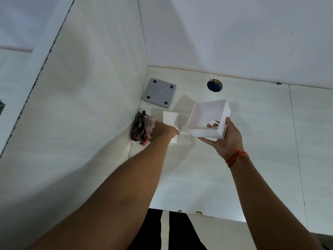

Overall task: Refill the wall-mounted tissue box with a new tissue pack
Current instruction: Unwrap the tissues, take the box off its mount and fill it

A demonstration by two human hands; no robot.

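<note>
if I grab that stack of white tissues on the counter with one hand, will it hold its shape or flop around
Probably floppy: the tissue stack looks like loose thin sheets, already bending where the left hand reaches it. Likely very light, so it may slide. The crinkled clear wrapper beside it could be slippery.

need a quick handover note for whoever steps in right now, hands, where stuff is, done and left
Right hand: holds the white tissue box cover open side up, empty inside, fingers showing through its slot.
Left hand: down on the tissue stack lying on the counter in clear wrap; grip hidden.
Torn black-and-red wrapper lies by the corner; grey mounting plate lies flat behind it.
Done: cover off, pack opened.
Left: load tissues into the cover, feed one through the slot, remount.
</note>
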